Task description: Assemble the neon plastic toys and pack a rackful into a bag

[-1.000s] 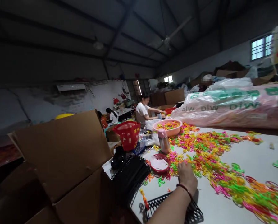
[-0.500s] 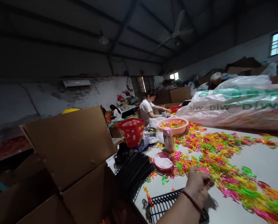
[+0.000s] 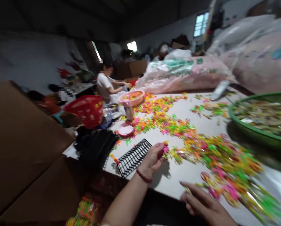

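Head view. The left hand (image 3: pixel 154 158) is raised just above the counter (image 3: pixel 175 180). Its grip is closed, thumb against fingertips, pinching a small pink plastic piece (image 3: pixel 165 149). Motion blur hides the shape of that piece, so I cannot tell which way its long axis runs.

The pinched piece sits at the near-left edge of the pile of coloured plastic pieces (image 3: pixel 201 150). The pile lies to the right of this grip and touches or nearly touches it. It runs as a long band, slanting from the pink basin (image 3: pixel 133 98) at the far left down to the near right corner of the counter.

The right hand (image 3: pixel 202 204) is lower in the frame and closer to the body. It is flat with the fingers stretched out, and its grip is open. The fingertips reach the near edge of the band. Something yellowish lies at the fingertips, but it is too blurred to say whether they press on it.

Each hand meets a different stretch of the band, the left hand at its middle and the right hand at its near end.

A black mesh tray (image 3: pixel 133 157) lies just left of the left hand. A green basin (image 3: pixel 248 133) holding more pieces stands well to the right, beyond the pile.

A co-worker (image 3: pixel 105 86) sits at the far end, and their hands are well away from these two.
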`<state>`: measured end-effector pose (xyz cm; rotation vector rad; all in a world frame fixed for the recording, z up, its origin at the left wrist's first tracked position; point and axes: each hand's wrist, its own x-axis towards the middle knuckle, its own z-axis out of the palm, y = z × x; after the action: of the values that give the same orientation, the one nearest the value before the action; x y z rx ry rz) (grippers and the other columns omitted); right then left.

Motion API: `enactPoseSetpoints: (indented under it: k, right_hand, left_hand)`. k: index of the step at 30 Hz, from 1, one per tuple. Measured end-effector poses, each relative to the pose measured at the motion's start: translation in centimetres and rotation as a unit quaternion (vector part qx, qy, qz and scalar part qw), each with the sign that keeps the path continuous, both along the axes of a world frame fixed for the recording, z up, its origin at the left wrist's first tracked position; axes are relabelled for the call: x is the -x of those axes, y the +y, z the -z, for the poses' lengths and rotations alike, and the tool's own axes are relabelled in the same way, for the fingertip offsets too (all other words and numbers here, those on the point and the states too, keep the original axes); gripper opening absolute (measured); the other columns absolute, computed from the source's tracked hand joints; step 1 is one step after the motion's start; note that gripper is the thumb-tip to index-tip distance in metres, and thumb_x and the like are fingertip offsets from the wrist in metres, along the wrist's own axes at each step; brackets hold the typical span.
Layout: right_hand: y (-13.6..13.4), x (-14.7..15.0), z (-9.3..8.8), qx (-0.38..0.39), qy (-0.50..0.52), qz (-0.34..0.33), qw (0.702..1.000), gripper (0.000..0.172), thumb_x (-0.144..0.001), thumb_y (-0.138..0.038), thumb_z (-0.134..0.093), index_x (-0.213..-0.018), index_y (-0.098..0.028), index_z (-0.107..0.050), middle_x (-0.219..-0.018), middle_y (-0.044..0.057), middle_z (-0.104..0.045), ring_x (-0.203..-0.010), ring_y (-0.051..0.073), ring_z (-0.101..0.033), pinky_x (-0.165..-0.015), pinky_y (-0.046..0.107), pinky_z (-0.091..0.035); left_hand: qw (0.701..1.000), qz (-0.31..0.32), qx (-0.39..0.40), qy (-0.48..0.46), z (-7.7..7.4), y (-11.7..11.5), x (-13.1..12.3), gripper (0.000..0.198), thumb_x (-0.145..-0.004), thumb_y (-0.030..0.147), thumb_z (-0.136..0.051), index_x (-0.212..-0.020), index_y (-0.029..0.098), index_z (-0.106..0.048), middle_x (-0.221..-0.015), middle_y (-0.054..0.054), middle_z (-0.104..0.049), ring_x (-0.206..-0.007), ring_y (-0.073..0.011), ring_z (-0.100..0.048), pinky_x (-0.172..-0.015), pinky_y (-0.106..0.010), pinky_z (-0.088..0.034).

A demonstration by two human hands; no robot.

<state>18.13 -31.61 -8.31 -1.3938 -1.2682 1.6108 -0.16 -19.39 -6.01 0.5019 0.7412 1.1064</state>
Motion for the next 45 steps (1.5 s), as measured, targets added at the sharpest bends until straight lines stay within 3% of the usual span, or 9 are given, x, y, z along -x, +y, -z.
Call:
enactPoseSetpoints:
  k: [4, 9, 13, 16, 20, 30, 36, 41, 45]
  right_hand:
    - [-0.3, 0.4, -1.1, 0.008, 0.041, 0.049, 0.998, 0.057, -0.081, -0.063, -0.06, -0.121, -0.023, -0.06, -0.086, 0.002, -0.064, -0.07, 0.014, -0.058, -0.062, 0.027, -0.048]
    - [0.4, 1.2, -1.2, -0.055, 0.063, 0.074, 0.994, 0.044, -0.085, -0.059, -0.058, -0.107, -0.021, -0.057, -0.081, 0.001, -0.063, -0.057, 0.01, -0.046, -0.053, 0.023, -0.037]
    - [0.6, 1.2, -1.0, -0.126, 0.006, 0.069, 0.99, 0.035, -0.089, -0.053, -0.056, -0.101, -0.021, -0.062, -0.084, 0.002, -0.064, -0.074, 0.015, -0.055, -0.065, 0.026, -0.043]
    - [0.6, 1.2, -0.9, -0.119, 0.033, 0.082, 0.989, 0.034, -0.089, -0.052, -0.056, -0.102, -0.021, -0.06, -0.081, 0.0, -0.062, -0.07, 0.014, -0.053, -0.061, 0.026, -0.04]
    - [0.2, 1.3, -0.8, -0.091, 0.075, 0.077, 0.99, 0.032, -0.088, -0.053, -0.057, -0.09, -0.021, -0.056, -0.074, -0.003, -0.058, -0.054, 0.009, -0.04, -0.049, 0.024, -0.03]
    - [-0.2, 0.8, -1.4, -0.069, 0.079, 0.07, 0.992, 0.04, -0.087, -0.058, -0.056, -0.08, -0.019, -0.055, -0.067, -0.003, -0.052, -0.049, 0.007, -0.03, -0.046, 0.024, -0.021]
    - [-0.4, 0.4, -1.5, -0.091, 0.0, 0.054, 0.994, 0.044, -0.09, -0.061, -0.048, -0.079, -0.02, -0.058, -0.065, -0.003, -0.052, -0.05, 0.009, -0.032, -0.047, 0.024, -0.026]
    - [-0.4, 0.4, -2.3, -0.171, -0.061, 0.048, 0.982, 0.032, -0.093, -0.046, -0.05, -0.076, -0.021, -0.06, -0.072, 0.001, -0.062, -0.069, 0.015, -0.055, -0.067, 0.027, -0.042]
    - [-0.6, 1.0, -2.0, -0.204, -0.085, 0.038, 0.975, 0.028, -0.094, -0.04, -0.048, -0.079, -0.021, -0.062, -0.071, 0.001, -0.063, -0.069, 0.016, -0.057, -0.069, 0.028, -0.043]
  left_hand:
    - [0.999, 0.011, -0.026, 0.046, 0.7, -2.4, -0.6, 0.037, -0.067, 0.038, -0.082, -0.077, 0.013, -0.056, -0.064, 0.003, -0.054, -0.053, -0.0041, -0.044, -0.049, -0.016, -0.033]
    - [0.991, 0.038, -0.072, 0.103, 1.0, -5.2, -1.5, 0.04, -0.078, 0.05, -0.071, -0.08, 0.016, -0.049, -0.062, 0.005, -0.05, -0.051, -0.0044, -0.04, -0.049, -0.017, -0.03]
    - [0.983, 0.043, -0.106, 0.145, 1.2, -6.7, -2.4, 0.038, -0.086, 0.052, -0.06, -0.079, 0.017, -0.047, -0.061, 0.005, -0.045, -0.052, -0.0057, -0.037, -0.05, -0.019, -0.03]
    - [0.97, 0.029, -0.133, 0.201, 1.6, -7.5, -3.0, 0.036, -0.09, 0.052, -0.053, -0.081, 0.018, -0.047, -0.065, 0.005, -0.046, -0.055, -0.0069, -0.038, -0.053, -0.02, -0.033]
    - [0.952, 0.029, -0.149, 0.264, 2.1, -8.0, -3.5, 0.035, -0.091, 0.054, -0.051, -0.087, 0.02, -0.047, -0.068, 0.005, -0.048, -0.058, -0.0085, -0.043, -0.055, -0.021, -0.036]
    - [0.92, 0.051, -0.186, 0.342, 1.8, -8.5, -3.4, 0.032, -0.094, 0.051, -0.047, -0.086, 0.02, -0.047, -0.068, 0.004, -0.047, -0.06, -0.0098, -0.042, -0.058, -0.022, -0.035]
    - [0.922, 0.039, -0.183, 0.339, 1.8, -8.6, -3.4, 0.03, -0.093, 0.049, -0.049, -0.083, 0.02, -0.048, -0.067, 0.004, -0.047, -0.061, -0.0109, -0.042, -0.059, -0.023, -0.033]
    - [0.886, 0.033, -0.202, 0.416, 1.2, -8.4, -3.5, 0.025, -0.094, 0.039, -0.048, -0.077, 0.02, -0.049, -0.068, 0.003, -0.048, -0.065, -0.0126, -0.043, -0.061, -0.024, -0.031]
    - [0.877, 0.031, -0.192, 0.439, 1.3, -8.3, -3.3, 0.024, -0.093, 0.034, -0.048, -0.073, 0.02, -0.046, -0.068, 0.003, -0.048, -0.065, -0.0128, -0.043, -0.062, -0.025, -0.03]
